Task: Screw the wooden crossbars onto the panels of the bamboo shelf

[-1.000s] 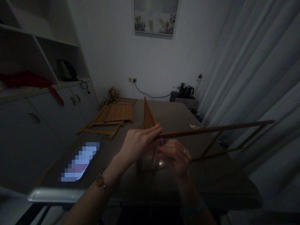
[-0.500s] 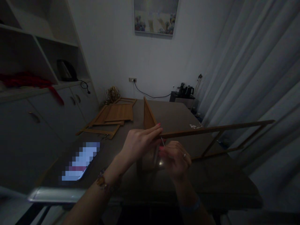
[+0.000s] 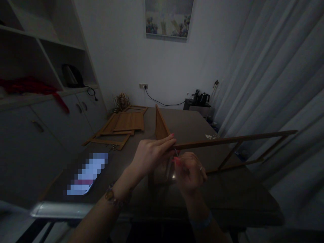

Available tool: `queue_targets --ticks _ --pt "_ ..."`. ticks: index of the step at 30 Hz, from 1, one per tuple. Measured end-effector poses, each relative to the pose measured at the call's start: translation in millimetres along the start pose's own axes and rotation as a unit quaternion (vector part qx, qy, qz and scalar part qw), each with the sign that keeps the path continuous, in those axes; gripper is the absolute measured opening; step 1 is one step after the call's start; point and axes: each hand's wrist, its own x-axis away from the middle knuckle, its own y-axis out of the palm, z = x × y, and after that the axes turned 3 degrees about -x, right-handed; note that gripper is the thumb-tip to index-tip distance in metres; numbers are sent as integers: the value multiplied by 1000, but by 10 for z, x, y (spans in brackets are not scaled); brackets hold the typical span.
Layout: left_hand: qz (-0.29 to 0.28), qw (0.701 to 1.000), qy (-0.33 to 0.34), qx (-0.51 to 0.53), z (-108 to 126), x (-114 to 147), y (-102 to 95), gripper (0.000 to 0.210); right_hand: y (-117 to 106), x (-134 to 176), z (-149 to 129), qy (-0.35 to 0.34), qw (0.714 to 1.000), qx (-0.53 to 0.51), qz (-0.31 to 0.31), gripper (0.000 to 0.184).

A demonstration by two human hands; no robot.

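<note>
In the middle of the head view, my left hand (image 3: 149, 154) is closed around the corner where an upright wooden panel (image 3: 161, 124) meets a long wooden frame (image 3: 212, 142). The frame stands on its edge and stretches to the right, with crossbars near its far end. Just below that corner, my right hand (image 3: 191, 172) pinches a thin metal rod (image 3: 176, 153) that points up at the frame's end. The rod's kind is too small to make out. My left fingertips and the lower part of the joint are partly hidden.
More wooden panels and frames (image 3: 129, 121) lie at the table's (image 3: 184, 119) back left, with small metal pieces (image 3: 113, 147) beside them. A phone (image 3: 88, 173) with a blurred screen lies at the left. Curtains (image 3: 273, 84) hang at the right. A kettle (image 3: 72, 76) stands on the cabinet.
My right hand has turned slightly, and the thin rod in it has shifted a little. My left hand, the panel and the frame stay almost in place.
</note>
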Motion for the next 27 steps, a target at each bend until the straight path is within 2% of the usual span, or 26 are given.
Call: queue_targets --ticks 4,9,13,17,22,27 --pt "-3 1000 -1 -10 3 8 3 25 -71 -56 26 -31 997 53 -44 9" --pt "-6 1000 -4 -3 7 11 1 27 -195 -101 83 -64 991 104 -48 21" --pt "-7 1000 -7 -9 4 15 10 27 -262 -122 85 -76 975 177 -112 34" --pt "-9 1000 -8 -11 5 16 9 27 -279 -136 75 -97 964 195 -155 32" --pt "-6 1000 -10 -15 7 22 4 26 -282 -136 78 -107 958 203 -171 35" --pt "-10 1000 -14 -8 4 28 12 27 -268 -155 40 -111 952 235 -159 40"
